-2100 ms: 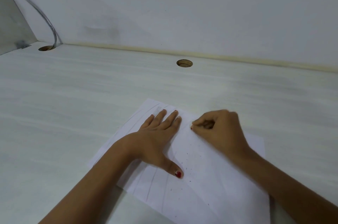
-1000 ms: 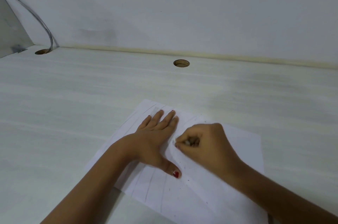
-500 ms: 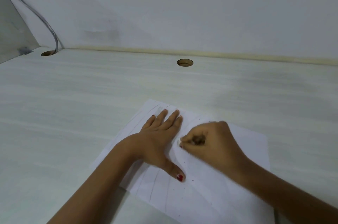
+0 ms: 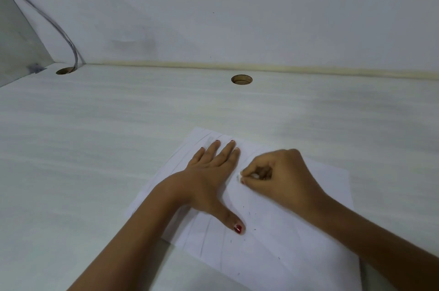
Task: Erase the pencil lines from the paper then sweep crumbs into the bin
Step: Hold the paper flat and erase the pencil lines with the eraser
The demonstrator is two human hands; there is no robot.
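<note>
Drawn back toward the body since two seconds ago: right hand, then level with the left fingertips, now beside the lower part of the left index finger. Left hand as before, flat on the paper, fingers straight and close together, thumb spread out to the right, pressing the sheet down. Right hand curled, fingertips pinching a small white eraser, mostly hidden, its tip against the sheet just beside the left hand.

For containers, only two openings: a round cable hole near the back of the desk, brown inside; a second hole at the far left corner, with a grey cable running down into it.

Paper lying skewed on the pale, wood-grained desk, both forearms across its near part. Faint pencil lines along the left part of the sheet, under and beside the left hand. Dark crumbs scattered right of the thumb and further down the sheet. Plain white wall behind, a beige strip along its join with the desk, a grey side panel at far left.

Far corner of the paper well short of the cable hole. Wide stretch of desk left of the sheet and behind it up to the wall; a narrower band to the right. Near right part of the sheet cut off by the bottom of the view.
</note>
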